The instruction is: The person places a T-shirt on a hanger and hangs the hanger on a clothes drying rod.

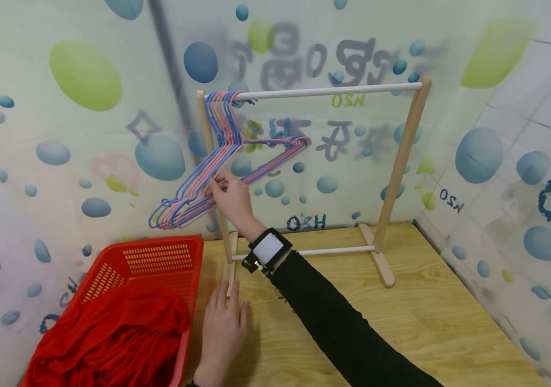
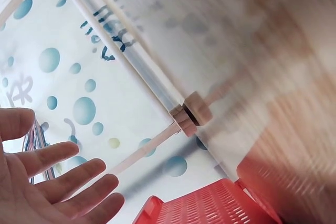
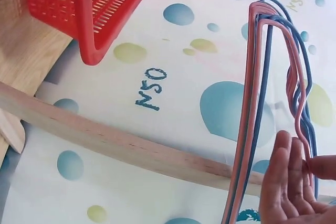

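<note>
Pink and blue wire hangers (image 1: 224, 126) hang bunched at the left end of the rack's white rod (image 1: 333, 92). My right hand (image 1: 233, 199) reaches up to the lower part of the bunch. In the right wrist view, thumb and fingers pinch a pink hanger (image 3: 300, 124) among the others. Low on the left, my left hand (image 1: 222, 325) is spread over the table beside the basket, close to the rack's left foot. The left wrist view shows that hand's fingers (image 2: 86, 174) extended, holding nothing.
A red plastic basket (image 1: 197, 269) with crumpled red cloth (image 1: 116, 328) stands at the left. The wooden rack's right post (image 1: 401, 161) rises from the wood-grain table (image 1: 425, 322). Behind is a wall covering (image 1: 159, 123) patterned with dots.
</note>
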Demonstrator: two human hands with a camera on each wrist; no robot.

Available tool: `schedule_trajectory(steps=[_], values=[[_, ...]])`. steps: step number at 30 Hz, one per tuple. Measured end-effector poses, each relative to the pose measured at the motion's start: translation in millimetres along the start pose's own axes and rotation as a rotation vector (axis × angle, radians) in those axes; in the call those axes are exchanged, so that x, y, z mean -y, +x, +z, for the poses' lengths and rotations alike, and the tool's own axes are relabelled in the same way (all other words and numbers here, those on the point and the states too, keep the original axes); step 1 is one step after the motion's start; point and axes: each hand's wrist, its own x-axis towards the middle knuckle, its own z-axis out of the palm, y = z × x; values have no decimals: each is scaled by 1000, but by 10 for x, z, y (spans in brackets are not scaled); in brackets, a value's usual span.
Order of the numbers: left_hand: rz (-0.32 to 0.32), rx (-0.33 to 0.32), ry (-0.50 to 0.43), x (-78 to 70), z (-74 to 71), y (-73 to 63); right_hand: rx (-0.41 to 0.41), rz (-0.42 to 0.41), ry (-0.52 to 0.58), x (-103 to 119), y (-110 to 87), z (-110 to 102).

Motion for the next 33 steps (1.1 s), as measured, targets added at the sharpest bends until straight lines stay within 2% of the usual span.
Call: schedule_trajectory(steps=[1,5,8,11,15,18,21,27,33], values=[[0,3,0,-4,5,-3,8,16,29,-2,2,0],[46,-62,-3,5,33,-21,31,83,129,-13,11,3],[77,-102,-5,14,51,-30,54,143,249,2,18,-19],[76,-90,-5,9,51,-30,74,178,379,47,25,-66],[59,-53,-6,-9,36,-21,97,189,493,113,32,-134],[36,-12,-1,-22,18,-12,114,216,539,162,40,-173],[25,3,-2,-24,2,-9,125,251,574,213,39,-197],[52,-51,-6,-8,8,-9,131,269,572,289,26,-231],[83,-109,-15,0,17,-15,159,237,537,350,21,-275]])
